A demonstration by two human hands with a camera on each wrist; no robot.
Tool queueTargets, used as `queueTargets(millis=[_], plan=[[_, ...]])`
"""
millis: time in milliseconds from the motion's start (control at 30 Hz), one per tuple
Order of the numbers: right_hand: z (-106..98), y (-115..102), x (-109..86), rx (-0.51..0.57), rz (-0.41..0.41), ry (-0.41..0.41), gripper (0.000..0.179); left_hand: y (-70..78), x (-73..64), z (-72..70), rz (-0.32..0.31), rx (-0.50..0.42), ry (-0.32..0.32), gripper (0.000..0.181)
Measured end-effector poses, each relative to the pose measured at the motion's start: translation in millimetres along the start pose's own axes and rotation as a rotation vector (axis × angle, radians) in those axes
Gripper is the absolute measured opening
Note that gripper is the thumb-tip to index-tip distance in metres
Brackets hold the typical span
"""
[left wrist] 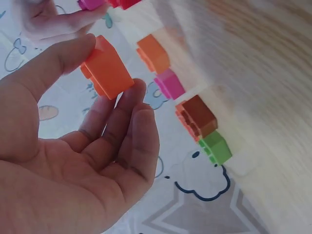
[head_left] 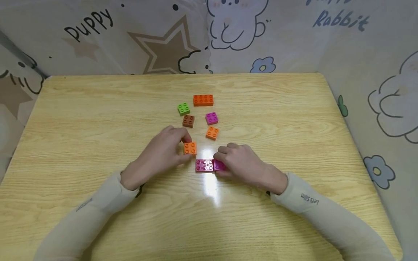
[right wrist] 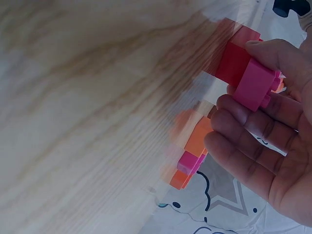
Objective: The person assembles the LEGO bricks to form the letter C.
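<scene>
My left hand (head_left: 160, 150) pinches a square orange building brick (head_left: 190, 148) between thumb and fingertips, its studs facing up in the head view. In the left wrist view that orange brick (left wrist: 109, 70) is lifted clear of the others. With thumb and fingers, my right hand (head_left: 245, 163) grips a small magenta brick (head_left: 218, 165), partly hidden by the fingers. A longer crimson brick (head_left: 204, 165) lies against its left side, just right of and below the orange one. The right wrist view shows the magenta brick (right wrist: 255, 84) beside the crimson brick (right wrist: 234, 61); whether they are joined I cannot tell.
Beyond my hands lie a loose orange brick (head_left: 212, 133), a magenta brick (head_left: 212, 118), a brown brick (head_left: 188, 121), a green brick (head_left: 184, 108) and a long red-orange brick (head_left: 203, 100). The wooden table (head_left: 277, 108) meets patterned walls at its back and right.
</scene>
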State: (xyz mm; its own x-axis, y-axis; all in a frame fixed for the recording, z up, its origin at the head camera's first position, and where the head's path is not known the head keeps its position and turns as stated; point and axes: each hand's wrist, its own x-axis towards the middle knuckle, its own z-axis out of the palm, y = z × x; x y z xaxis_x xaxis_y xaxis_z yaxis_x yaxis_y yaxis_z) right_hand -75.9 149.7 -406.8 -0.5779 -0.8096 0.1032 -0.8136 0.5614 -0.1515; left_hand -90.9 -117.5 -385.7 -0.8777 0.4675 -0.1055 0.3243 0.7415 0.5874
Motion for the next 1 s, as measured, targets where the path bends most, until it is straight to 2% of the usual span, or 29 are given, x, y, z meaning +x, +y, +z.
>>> queueTargets(millis=[167, 400, 833, 1000], plan=[[0.0, 0.6, 0.3, 0.001, -0.001, 0.004, 0.031, 6.0, -7.8, -0.2, 0.002, -0.02, -0.025, 0.037], [-0.2, 0.8, 0.3, 0.002, -0.001, 0.0, 0.032, 8.0, -14.4, 4.7, 0.054, -0.001, -0.057, 0.036], [0.4, 1.3, -0.2, 0.023, 0.01, -0.004, 0.031, 9.0, -14.7, 17.4, 0.088, 0.032, -0.093, 0.041], [0.0, 1.5, 0.1, 0.021, 0.007, -0.004, 0.03, 6.5, -14.0, 21.4, 0.133, 0.074, -0.088, 0.043]])
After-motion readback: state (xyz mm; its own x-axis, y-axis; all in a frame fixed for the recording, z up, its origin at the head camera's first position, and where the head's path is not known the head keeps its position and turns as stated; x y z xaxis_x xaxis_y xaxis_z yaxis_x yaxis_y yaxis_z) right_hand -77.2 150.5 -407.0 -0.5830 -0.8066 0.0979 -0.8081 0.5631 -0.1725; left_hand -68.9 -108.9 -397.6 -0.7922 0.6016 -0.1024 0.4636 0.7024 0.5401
